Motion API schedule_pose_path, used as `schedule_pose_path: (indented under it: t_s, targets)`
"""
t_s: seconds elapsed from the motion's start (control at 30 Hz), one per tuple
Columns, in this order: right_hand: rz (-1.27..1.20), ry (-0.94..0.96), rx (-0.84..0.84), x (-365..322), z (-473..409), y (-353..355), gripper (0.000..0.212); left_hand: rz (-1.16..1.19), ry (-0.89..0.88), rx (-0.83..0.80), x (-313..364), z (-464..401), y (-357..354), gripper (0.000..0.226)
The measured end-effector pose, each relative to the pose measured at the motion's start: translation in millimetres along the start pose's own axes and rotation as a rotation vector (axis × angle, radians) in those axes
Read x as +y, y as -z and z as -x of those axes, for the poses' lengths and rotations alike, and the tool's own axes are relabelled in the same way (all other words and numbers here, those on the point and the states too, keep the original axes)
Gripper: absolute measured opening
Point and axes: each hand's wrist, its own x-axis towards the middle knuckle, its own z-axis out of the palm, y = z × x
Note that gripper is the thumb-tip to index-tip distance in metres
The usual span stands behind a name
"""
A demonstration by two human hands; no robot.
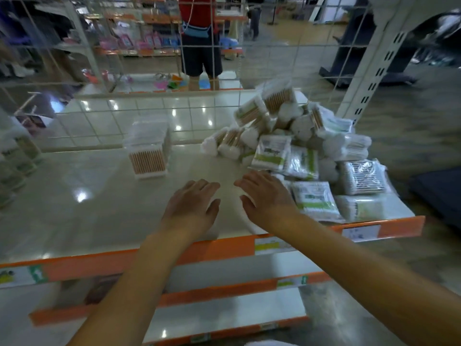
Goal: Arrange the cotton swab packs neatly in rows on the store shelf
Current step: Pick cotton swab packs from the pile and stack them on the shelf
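A loose heap of swab packs (pixel 303 146) covers the shelf (pixel 99 196) toward 2 o'clock, while one clear box (pixel 149 152) of swabs stands alone at 11 o'clock. Both hands lie palm-down over the bare shelf at centre, fingers straight and spread, holding nothing: the left hand (pixel 193 204) apart from the packs, the right hand (pixel 265 196) at the heap's near edge. An orange strip (pixel 119 262) runs along the shelf front.

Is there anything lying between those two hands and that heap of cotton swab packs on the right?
Nothing visible. The right hand already lies beside the heap of packs, and the left hand hovers over bare shelf. A single stack stands farther back left, out of the way.
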Motion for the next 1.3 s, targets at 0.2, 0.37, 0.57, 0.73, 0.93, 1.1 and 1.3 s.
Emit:
schedule_pose_path:
  t_s: [0.2, 0.37, 0.57, 0.73, 0.93, 1.1, 1.3]
  targets:
    - [-0.021, 0.0, 0.104, 35.0, 27.8, 26.2, 0.033, 0.04, -0.177, 0.065, 39.2, -4.0, -26.9, 0.038]
    - [0.019, -0.158, 0.064, 64.3, 51.3, 51.9, 0.035, 0.088, -0.313, 0.077, 72.1, -9.7, -41.5, 0.035]
    - [0.045, -0.185, -0.109, 86.1, 56.7, 62.6, 0.032, 0.092, -0.349, 0.081, 85.1, -30.9, -44.4, 0.033]
    - [0.054, -0.222, -0.193, 87.9, 54.4, 61.5, 0.042, 0.076, -0.354, 0.014, 83.0, -31.7, -45.7, 0.029]
    - [0.042, -0.225, -0.245, 84.7, 51.1, 65.4, 0.046, 0.074, -0.369, -0.002, 80.1, -29.0, -49.8, 0.034]
    - [0.107, -0.251, -0.243, 81.0, 49.4, 67.5, 0.052, 0.07, -0.383, 0.032, 78.2, -26.8, -52.4, 0.034]
    - [0.248, -0.315, -0.398, 71.8, 42.2, 74.2, 0.061, 0.085, -0.366, 0.042, 78.8, -25.0, -55.0, 0.027]
